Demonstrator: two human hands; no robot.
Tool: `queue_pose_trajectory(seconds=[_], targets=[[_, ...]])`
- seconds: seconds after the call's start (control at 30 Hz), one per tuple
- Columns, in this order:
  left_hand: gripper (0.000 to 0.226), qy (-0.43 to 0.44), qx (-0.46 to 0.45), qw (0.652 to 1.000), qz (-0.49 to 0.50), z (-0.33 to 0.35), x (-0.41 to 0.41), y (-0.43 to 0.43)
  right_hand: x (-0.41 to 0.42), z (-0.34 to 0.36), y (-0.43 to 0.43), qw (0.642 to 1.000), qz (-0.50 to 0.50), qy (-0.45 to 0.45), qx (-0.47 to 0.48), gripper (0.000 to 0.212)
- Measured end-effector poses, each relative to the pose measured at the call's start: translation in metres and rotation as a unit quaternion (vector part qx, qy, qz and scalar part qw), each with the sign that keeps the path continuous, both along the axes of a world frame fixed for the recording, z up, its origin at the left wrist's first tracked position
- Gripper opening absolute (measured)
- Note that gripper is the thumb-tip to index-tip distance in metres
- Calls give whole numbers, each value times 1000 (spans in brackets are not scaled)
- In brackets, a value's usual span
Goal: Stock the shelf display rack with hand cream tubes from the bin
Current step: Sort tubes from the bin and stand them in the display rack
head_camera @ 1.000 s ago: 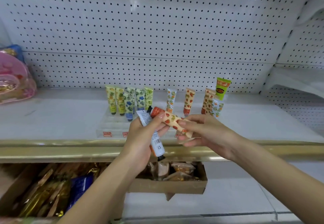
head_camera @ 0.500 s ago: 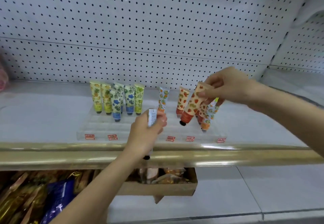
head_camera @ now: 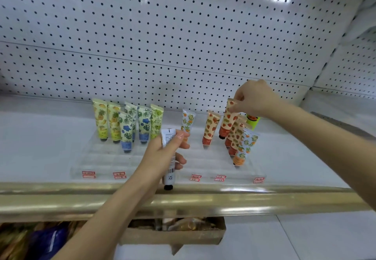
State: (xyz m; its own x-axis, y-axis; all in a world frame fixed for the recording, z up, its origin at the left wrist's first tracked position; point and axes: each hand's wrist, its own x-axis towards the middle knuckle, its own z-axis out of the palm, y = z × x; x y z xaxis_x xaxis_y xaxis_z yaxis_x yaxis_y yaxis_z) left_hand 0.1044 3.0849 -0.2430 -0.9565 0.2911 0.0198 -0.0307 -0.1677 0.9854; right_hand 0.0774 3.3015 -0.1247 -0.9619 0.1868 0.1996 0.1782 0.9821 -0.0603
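Right hand is up at the back right of the clear display rack, with fingertips pinched on the crimped top of a strawberry tube. The tube hangs below the hand, cap down and slightly tilted. It sits just beside another strawberry tube on its left, and a short line of tubes stands in front of it. Whether its cap has seated in a slot, I cannot tell.

Left hand is lower and nearer the middle, with fingers wrapped round a white-backed tube. The barcode faces us and the black cap points down over the shelf's gold rail.

On the left of the rack stand yellow pineapple tubes and blue-flower tubes. The cardboard bin sits below the shelf, under the left arm.
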Motion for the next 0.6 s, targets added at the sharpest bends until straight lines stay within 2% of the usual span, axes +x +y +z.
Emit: queue_pose_trajectory(seconds=[0.17,0.27,0.37,0.6], targets=[[14,-22,11,999,22,-9,-7,-4,-11,-11,2,999,-35,5,25,23],[11,8,-17,999,40,-13,-6,-3,-15,-17,1,996,-45,-11,72,23],[18,37,-45,998,24,-16,-3,-1,-18,-23,-2,994,-34,-27,100,23],[17,7,-34,999,24,-11,-2,-4,-20,-29,-4,990,-8,-56,127,26]])
